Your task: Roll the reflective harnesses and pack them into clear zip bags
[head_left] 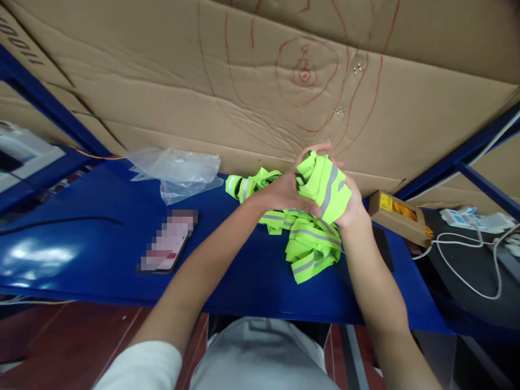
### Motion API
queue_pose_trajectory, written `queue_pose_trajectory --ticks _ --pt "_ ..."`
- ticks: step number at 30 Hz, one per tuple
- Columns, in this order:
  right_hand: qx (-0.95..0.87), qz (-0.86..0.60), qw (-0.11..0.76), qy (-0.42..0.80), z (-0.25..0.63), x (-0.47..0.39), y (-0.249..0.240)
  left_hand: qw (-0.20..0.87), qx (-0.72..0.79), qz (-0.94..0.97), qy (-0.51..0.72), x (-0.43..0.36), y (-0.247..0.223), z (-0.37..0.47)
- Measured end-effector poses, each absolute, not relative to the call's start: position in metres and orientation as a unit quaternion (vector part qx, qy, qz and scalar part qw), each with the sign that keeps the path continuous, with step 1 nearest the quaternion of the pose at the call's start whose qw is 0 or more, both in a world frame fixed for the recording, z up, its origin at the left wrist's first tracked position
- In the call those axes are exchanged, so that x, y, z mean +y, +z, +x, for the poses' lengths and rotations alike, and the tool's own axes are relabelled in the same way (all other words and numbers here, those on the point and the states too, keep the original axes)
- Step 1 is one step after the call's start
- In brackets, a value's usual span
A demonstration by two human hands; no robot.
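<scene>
Raised over the blue table, a bundle of neon-yellow reflective strap [325, 187] with grey stripes is held between both hands. My left hand [290, 192] grips its left side, thumb at the lower front and fingers reaching behind. Against the right side lies my right hand [352, 203], its palm cupped around the strap and most fingers hidden behind it. Below them, more neon-yellow reflective straps [312, 244] lie loosely heaped on the table. Another part of the heap [254, 184] with black pieces sits behind my left forearm.
A phone [170, 241] lies on the blue table [244, 276], left of the straps. Behind it is a clear plastic bag [184, 170]. A cardboard wall [162, 70] closes the back. At right are a dark phone-like slab [383, 249], a small cardboard box [400, 216] and white cables [467, 244].
</scene>
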State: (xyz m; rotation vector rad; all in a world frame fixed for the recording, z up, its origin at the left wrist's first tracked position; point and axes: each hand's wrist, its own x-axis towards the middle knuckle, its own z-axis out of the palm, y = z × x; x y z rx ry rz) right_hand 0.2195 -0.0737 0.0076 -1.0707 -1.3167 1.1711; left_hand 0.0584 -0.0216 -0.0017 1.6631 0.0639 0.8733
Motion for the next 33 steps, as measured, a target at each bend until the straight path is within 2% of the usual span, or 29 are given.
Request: queue_pose_trajectory --ticks 2,4,9,11,15,17,20,23,26,29,32,33 --pt "-0.534 -0.420 0.528 0.509 0.213 -0.073 0.008 0.569 0.019 0.714 0.407 -0.019 -0.005 0.060" --pt "-0.528 -0.428 0.556 0.478 0.207 -0.073 0.007 0.574 0.019 0.690 0.440 -0.015 -0.008 0.063" --pt "-0.531 -0.549 0.597 0.246 0.213 -0.080 0.010 0.578 0.067 0.607 0.542 -0.008 -0.013 0.069" --pt "-0.577 -0.520 0.590 0.220 0.216 -0.084 0.012 0.542 0.099 0.589 0.592 -0.008 -0.015 0.071" --pt "-0.705 -0.440 0.517 0.205 0.202 -0.087 0.005 0.432 0.159 0.576 0.676 -0.013 -0.017 0.077" --pt "-0.707 -0.436 0.530 0.172 0.189 -0.085 -0.004 0.398 0.187 0.570 0.694 -0.016 -0.018 0.079" --pt "-0.673 -0.443 0.575 0.143 0.178 -0.082 -0.013 0.398 0.210 0.589 0.672 -0.019 -0.016 0.078" --pt "-0.649 -0.463 0.593 0.117 0.182 -0.081 -0.012 0.399 0.188 0.677 0.589 -0.020 -0.008 0.072" --pt "-0.629 -0.488 0.600 0.084 0.198 -0.078 -0.006 0.299 0.225 0.786 0.492 -0.012 -0.004 0.055" --pt "-0.602 -0.505 0.617 0.047 0.220 -0.074 0.001 0.119 0.411 0.801 0.418 0.015 -0.013 0.009" --pt "-0.578 -0.499 0.645 0.027 0.245 -0.071 0.010 0.011 0.664 0.632 0.399 0.049 -0.033 -0.069" --pt "-0.574 -0.492 0.654 0.022 0.252 -0.071 0.013 0.001 0.704 0.584 0.405 0.057 -0.040 -0.097"
